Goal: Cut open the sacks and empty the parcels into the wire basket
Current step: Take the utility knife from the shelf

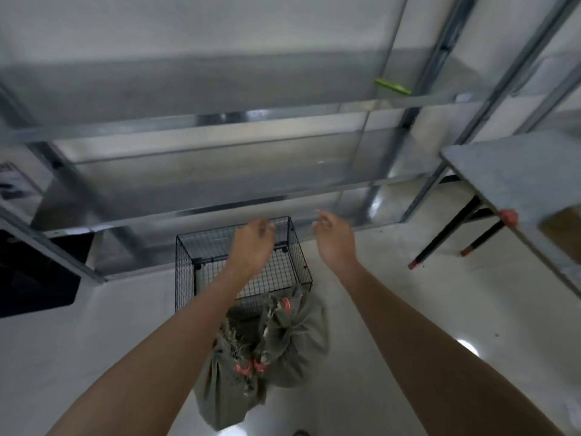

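Bottom centre, two grey sacks (220,398), still knotted with red ties (242,369), stand on the floor against the near side of the basket (185,272). Both arms stretch forward above them. The left hand (253,243) and right hand (334,239) hang empty, fingers loosely curled. Upper right, a green tool (392,85), perhaps a cutter, lies on a shelf (283,80). The sensible next step is to fetch a blade, then cut just under a tie, away from the fingers.

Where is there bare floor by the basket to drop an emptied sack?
Bare floor lies right of the wire basket, out to the table legs, and left of it, toward the dark object. It is crowded in front of the basket: a near sack and a far sack stand there.
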